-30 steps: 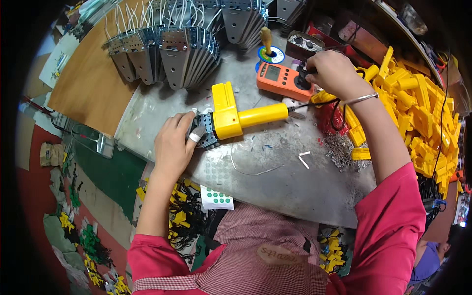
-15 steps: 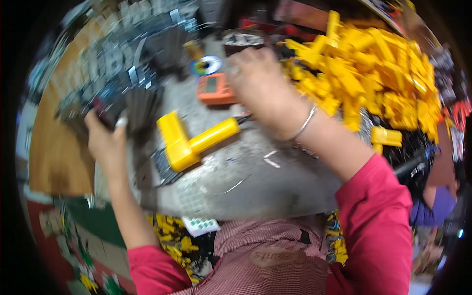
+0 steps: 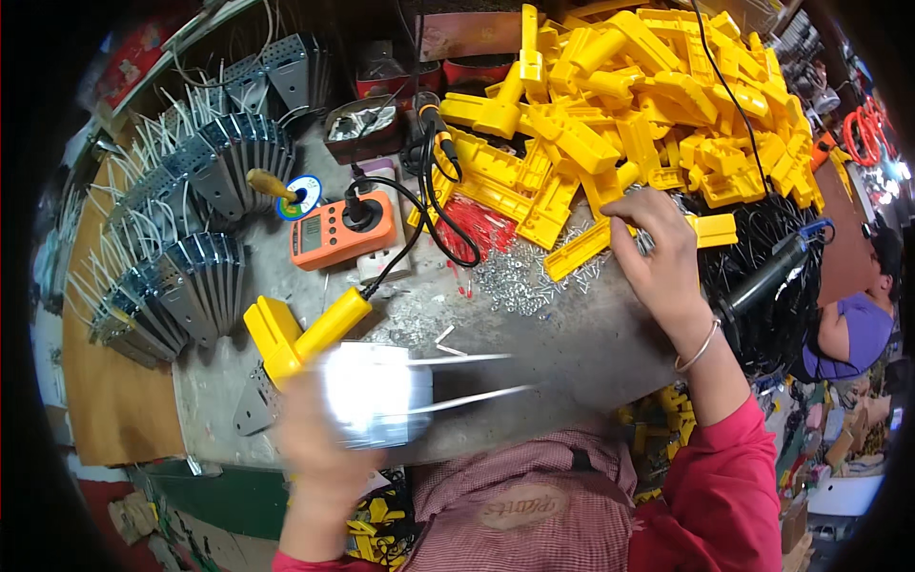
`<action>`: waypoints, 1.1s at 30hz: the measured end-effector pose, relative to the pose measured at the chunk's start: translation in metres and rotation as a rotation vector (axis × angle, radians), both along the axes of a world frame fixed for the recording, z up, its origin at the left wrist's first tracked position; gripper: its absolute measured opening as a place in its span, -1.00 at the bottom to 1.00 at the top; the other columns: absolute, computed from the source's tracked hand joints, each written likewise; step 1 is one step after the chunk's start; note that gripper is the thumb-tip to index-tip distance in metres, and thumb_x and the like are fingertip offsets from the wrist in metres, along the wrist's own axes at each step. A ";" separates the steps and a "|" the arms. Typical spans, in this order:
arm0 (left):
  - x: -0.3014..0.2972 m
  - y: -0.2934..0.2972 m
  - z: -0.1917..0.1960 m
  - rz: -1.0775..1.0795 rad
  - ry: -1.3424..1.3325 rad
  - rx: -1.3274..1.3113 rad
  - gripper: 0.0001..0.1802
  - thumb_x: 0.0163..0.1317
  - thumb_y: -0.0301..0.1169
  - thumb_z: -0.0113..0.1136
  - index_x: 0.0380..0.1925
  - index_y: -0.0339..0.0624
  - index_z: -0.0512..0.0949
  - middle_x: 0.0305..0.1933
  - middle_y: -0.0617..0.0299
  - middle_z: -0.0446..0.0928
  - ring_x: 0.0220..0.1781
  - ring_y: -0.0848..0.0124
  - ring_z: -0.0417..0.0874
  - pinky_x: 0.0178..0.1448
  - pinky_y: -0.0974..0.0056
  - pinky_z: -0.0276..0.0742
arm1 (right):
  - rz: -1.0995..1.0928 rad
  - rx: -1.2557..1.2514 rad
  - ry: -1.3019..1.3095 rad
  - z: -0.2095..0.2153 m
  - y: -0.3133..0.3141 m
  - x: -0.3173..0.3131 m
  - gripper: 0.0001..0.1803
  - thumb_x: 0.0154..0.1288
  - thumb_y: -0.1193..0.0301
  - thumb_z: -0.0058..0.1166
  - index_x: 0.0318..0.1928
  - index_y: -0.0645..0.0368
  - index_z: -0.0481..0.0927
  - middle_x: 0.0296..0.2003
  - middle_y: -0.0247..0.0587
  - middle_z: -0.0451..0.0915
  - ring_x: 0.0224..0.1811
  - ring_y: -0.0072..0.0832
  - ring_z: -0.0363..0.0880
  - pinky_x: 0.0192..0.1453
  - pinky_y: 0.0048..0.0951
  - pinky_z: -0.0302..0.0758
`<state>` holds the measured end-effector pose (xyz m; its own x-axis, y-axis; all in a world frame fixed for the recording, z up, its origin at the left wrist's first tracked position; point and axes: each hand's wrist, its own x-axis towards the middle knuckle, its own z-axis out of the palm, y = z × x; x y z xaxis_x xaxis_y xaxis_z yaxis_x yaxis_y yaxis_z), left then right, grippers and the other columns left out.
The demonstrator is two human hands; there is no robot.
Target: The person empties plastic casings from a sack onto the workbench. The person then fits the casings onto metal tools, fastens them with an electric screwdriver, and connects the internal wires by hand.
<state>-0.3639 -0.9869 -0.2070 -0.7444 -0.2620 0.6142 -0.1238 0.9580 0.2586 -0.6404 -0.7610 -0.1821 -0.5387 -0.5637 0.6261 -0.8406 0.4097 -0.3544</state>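
Close to the bench's front edge, my left hand [image 3: 324, 448], smeared by motion, holds a shiny metal plate [image 3: 376, 396]. Two white wires stick out of it toward the right, and glare washes out its face. My right hand [image 3: 662, 253] is at the near edge of the yellow pile, its fingers closed on a yellow plastic shell [image 3: 579, 252] with a hollow, trough-like side. Beyond my left hand lies an assembled yellow tool body [image 3: 276, 334] with a black cable, beside a perforated grey metal bracket [image 3: 255, 405].
Fanned metal brackets with white wires [image 3: 195, 276] stand at the left. An orange meter [image 3: 343, 229] sits mid-bench by a solder spool [image 3: 299, 197]. Loose screws [image 3: 519, 281] and red sleeves [image 3: 477, 229] lie before the yellow pile [image 3: 648, 95]. Another person [image 3: 848, 334] is at far right.
My left hand has come from the bracket rows toward me, now with the wired plate. My right hand has moved from beside the orange meter to the yellow shells. The head view has shifted.
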 end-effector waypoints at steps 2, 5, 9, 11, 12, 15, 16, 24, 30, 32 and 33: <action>-0.023 0.036 -0.006 -0.193 -0.501 0.026 -0.30 -0.05 -0.45 0.33 0.17 -0.25 0.36 0.05 -0.09 0.45 -0.06 0.07 0.52 -0.08 0.10 0.51 | 0.048 0.110 0.135 0.000 -0.019 -0.011 -0.87 0.09 0.55 0.08 -0.31 0.20 0.62 -0.32 -0.12 0.57 -0.19 -0.15 0.55 -0.12 -0.22 0.50; -0.027 0.049 0.002 -0.232 -0.712 0.133 -0.18 -0.22 -0.37 0.46 0.16 -0.23 0.37 0.08 -0.04 0.42 0.04 0.06 0.46 0.04 0.09 0.45 | 0.163 0.286 0.117 -0.016 -0.068 -0.026 -0.84 0.12 0.51 0.02 -0.29 0.24 0.62 -0.28 -0.09 0.56 -0.13 -0.17 0.55 -0.09 -0.22 0.51; -0.024 0.055 0.018 -0.302 -0.709 0.236 -0.06 -0.35 -0.28 0.53 0.17 -0.20 0.35 0.12 0.01 0.39 0.09 0.06 0.43 0.13 0.06 0.39 | -0.029 0.693 0.101 -0.020 -0.134 -0.065 -0.77 0.15 0.48 -0.02 -0.23 0.28 0.65 -0.21 0.03 0.65 -0.09 -0.17 0.62 -0.02 -0.24 0.57; -0.026 0.061 0.010 -0.297 -0.749 0.195 -0.10 -0.17 -0.21 0.46 0.24 -0.18 0.30 0.24 -0.02 0.33 0.23 0.06 0.37 0.21 0.01 0.29 | 0.020 0.872 -0.037 -0.022 -0.153 -0.088 -0.74 0.20 0.46 -0.05 -0.19 0.27 0.67 -0.13 0.08 0.65 -0.04 -0.17 0.64 0.01 -0.22 0.57; -0.027 0.064 0.005 -0.321 -0.725 0.177 -0.11 -0.16 -0.21 0.45 0.23 -0.18 0.31 0.25 -0.03 0.32 0.25 0.06 0.36 0.21 -0.01 0.28 | 0.023 0.865 -0.039 -0.023 -0.159 -0.095 -0.74 0.20 0.46 -0.05 -0.19 0.27 0.67 -0.13 0.08 0.65 -0.04 -0.17 0.64 0.01 -0.22 0.57; -0.024 0.069 -0.003 -0.318 -0.694 0.185 -0.13 -0.15 -0.21 0.44 0.22 -0.18 0.32 0.27 -0.04 0.31 0.27 0.06 0.34 0.22 -0.04 0.26 | -0.012 0.895 -0.094 -0.027 -0.172 -0.102 -0.70 0.23 0.41 -0.05 -0.13 0.25 0.67 -0.06 0.06 0.63 0.02 -0.19 0.62 0.04 -0.22 0.55; -0.022 0.069 -0.004 -0.308 -0.676 0.194 -0.14 -0.15 -0.20 0.44 0.22 -0.17 0.32 0.28 -0.04 0.31 0.28 0.05 0.34 0.22 -0.06 0.25 | -0.025 0.957 -0.109 -0.022 -0.173 -0.104 -0.68 0.24 0.39 -0.05 -0.09 0.22 0.66 -0.04 0.04 0.62 0.02 -0.19 0.62 0.06 -0.22 0.54; -0.018 0.072 -0.010 -0.287 -0.645 0.144 -0.16 -0.09 -0.17 0.41 0.23 -0.16 0.32 0.26 -0.06 0.31 0.26 0.05 0.36 0.20 -0.05 0.26 | -0.174 0.853 0.017 -0.012 -0.164 -0.095 -0.68 0.27 0.40 -0.10 -0.12 0.22 0.67 -0.09 0.05 0.64 -0.03 -0.14 0.64 0.04 -0.19 0.56; -0.017 0.078 -0.011 -0.258 -0.600 0.170 -0.07 -0.26 -0.32 0.48 0.22 -0.17 0.29 0.28 -0.05 0.30 0.28 0.03 0.34 0.25 -0.03 0.23 | -0.098 0.747 0.318 0.005 -0.133 -0.076 -0.80 0.17 0.44 -0.01 -0.34 0.19 0.69 -0.34 0.01 0.67 -0.26 -0.13 0.67 -0.14 -0.20 0.60; -0.018 0.081 -0.010 -0.258 -0.608 0.160 -0.06 -0.29 -0.34 0.49 0.22 -0.16 0.29 0.28 -0.04 0.30 0.29 0.04 0.34 0.25 -0.03 0.23 | -0.033 0.717 0.360 0.000 -0.116 -0.078 -0.82 0.15 0.44 0.01 -0.35 0.18 0.68 -0.36 0.00 0.67 -0.27 -0.13 0.67 -0.15 -0.20 0.60; -0.018 0.083 -0.009 -0.253 -0.616 0.154 -0.05 -0.31 -0.35 0.49 0.22 -0.16 0.30 0.28 -0.04 0.30 0.29 0.04 0.33 0.25 -0.02 0.23 | 0.037 0.686 0.403 -0.002 -0.108 -0.079 -0.83 0.13 0.44 0.04 -0.35 0.17 0.68 -0.38 -0.01 0.67 -0.29 -0.13 0.67 -0.16 -0.20 0.60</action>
<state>-0.3815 -0.9043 -0.2165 -0.9960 -0.0847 0.0283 -0.0696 0.9346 0.3487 -0.7190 -0.8690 -0.1838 -0.3177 -0.9072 0.2757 -0.8676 0.3954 0.3014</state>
